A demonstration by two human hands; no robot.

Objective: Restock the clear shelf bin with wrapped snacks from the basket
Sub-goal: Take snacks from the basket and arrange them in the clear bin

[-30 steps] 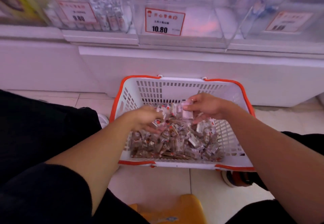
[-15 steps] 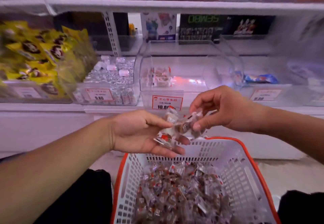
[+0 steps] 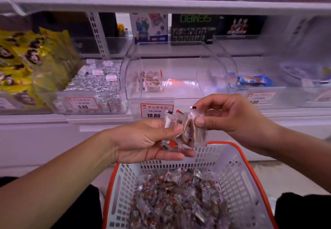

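- Compared with a second ago, both hands have come up out of the white plastic basket with the orange rim [image 3: 238, 159] and are now in front of the shelf.
- The left hand [image 3: 143, 141], palm up, holds several clear-wrapped brown snacks [image 3: 186, 132] under its thumb.
- The right hand [image 3: 225, 114] pinches the top of the same bundle between thumb and fingers.
- The clear plastic shelf bin [image 3: 179, 71] is just behind the hands and holds only a few packets at its left side.
- I judge the next step is placing this handful into the bin; many snacks remain in the basket.
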